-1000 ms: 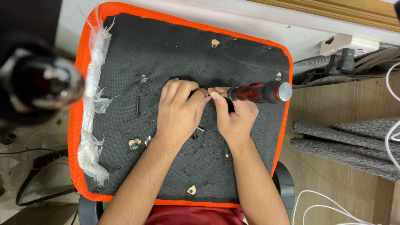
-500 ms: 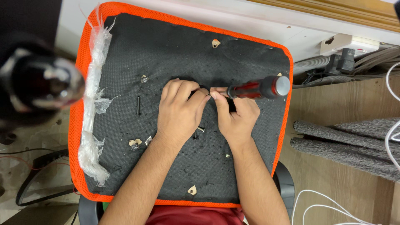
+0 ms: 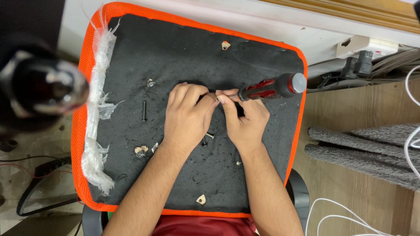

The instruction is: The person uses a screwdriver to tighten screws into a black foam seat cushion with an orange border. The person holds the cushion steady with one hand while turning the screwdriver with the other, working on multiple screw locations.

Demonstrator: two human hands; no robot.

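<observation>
A black seat underside with an orange mesh rim [image 3: 81, 131] lies flat in front of me. My right hand [image 3: 245, 120] grips a screwdriver with a red and black handle [image 3: 271, 87], its tip pointing left toward the middle of the seat. My left hand [image 3: 188, 116] rests on the black fabric with its fingertips pinched right at the screwdriver tip; what they pinch is hidden. A loose black bolt [image 3: 144, 111] lies left of my left hand. Small screws [image 3: 207, 138] lie just below my hands.
Crumpled clear plastic wrap [image 3: 97, 113] runs along the seat's left edge. A blurred dark round object [image 3: 39, 83] looms at the left. Grey cloth [image 3: 363, 148], white cables [image 3: 411, 135] and a wall socket with plugs [image 3: 363, 57] lie on the wooden floor at the right.
The screwdriver handle has tilted, its end rising slightly toward the upper right. Both hands stay together at the seat's middle.
</observation>
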